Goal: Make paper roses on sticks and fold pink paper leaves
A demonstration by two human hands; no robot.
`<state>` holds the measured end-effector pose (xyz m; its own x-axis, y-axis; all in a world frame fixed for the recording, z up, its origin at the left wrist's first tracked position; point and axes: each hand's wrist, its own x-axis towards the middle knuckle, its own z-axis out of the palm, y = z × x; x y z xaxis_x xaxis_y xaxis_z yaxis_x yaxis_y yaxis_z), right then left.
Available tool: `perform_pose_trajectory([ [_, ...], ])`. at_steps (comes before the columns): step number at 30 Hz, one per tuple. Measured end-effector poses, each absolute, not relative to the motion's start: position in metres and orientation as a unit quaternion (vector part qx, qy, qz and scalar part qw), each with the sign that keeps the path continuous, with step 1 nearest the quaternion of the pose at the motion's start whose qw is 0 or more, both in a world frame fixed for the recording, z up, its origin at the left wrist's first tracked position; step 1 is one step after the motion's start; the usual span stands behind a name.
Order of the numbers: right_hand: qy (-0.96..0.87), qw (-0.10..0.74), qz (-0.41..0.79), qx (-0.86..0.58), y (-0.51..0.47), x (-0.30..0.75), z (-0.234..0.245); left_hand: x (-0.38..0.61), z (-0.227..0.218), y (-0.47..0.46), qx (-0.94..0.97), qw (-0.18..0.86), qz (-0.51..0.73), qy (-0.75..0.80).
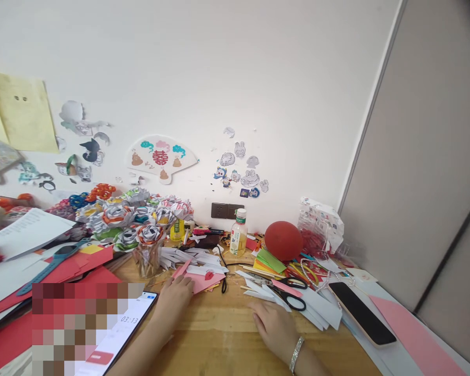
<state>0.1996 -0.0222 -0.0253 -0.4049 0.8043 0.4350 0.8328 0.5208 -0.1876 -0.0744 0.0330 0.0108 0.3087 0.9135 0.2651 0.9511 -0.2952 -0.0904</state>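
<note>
My left hand (177,296) rests on the table at the near edge of a small pile of pink paper (203,282), fingers stretched out and touching it. A red mark shows on the pink sheets. My right hand (274,328), with a sparkling bracelet (296,355) at the wrist, lies on the wooden table (215,339), fingers loosely apart and holding nothing. Just beyond its fingertips are white paper strips (264,292). Black-handled scissors (296,302) lie close by on the right, among more paper.
A glass of sticks and paper roses (148,256) stands at left, by many folded paper flowers (119,216). A bottle (238,235), red balloon (284,240) and coloured paper (270,261) sit behind. One phone (362,313) lies right; a lit phone (131,324) is left.
</note>
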Motion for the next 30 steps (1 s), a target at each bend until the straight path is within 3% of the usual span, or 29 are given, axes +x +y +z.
perform_pose_trajectory([
  [10, -0.841, 0.242, -0.064, -0.48, -0.022, 0.199, -0.028, -0.07, 0.009, 0.036, -0.806, 0.105, -0.091, -0.575],
  [16, -0.84, 0.244, -0.067, -0.48, -0.021, 0.2, -0.032, -0.072, 0.008, 0.033, -0.785, 0.115, -0.159, -0.588],
  [19, -0.841, 0.251, -0.061, -0.475, -0.02, 0.201, -0.034, -0.074, 0.007, 0.033, -0.767, 0.116, -0.251, -0.579],
  [22, -0.841, 0.273, -0.053, -0.464, -0.021, 0.199, -0.029, -0.071, 0.004, 0.031, -0.802, 0.126, -0.325, -0.484],
  [27, -0.828, 0.309, -0.041, -0.466, -0.026, 0.196, -0.017, -0.044, -0.009, 0.015, -0.913, 0.173, -0.24, -0.28],
  [30, -0.859, 0.267, -0.016, -0.437, -0.027, 0.196, -0.017, -0.027, -0.015, 0.0, -0.936, 0.172, -0.2, -0.233],
])
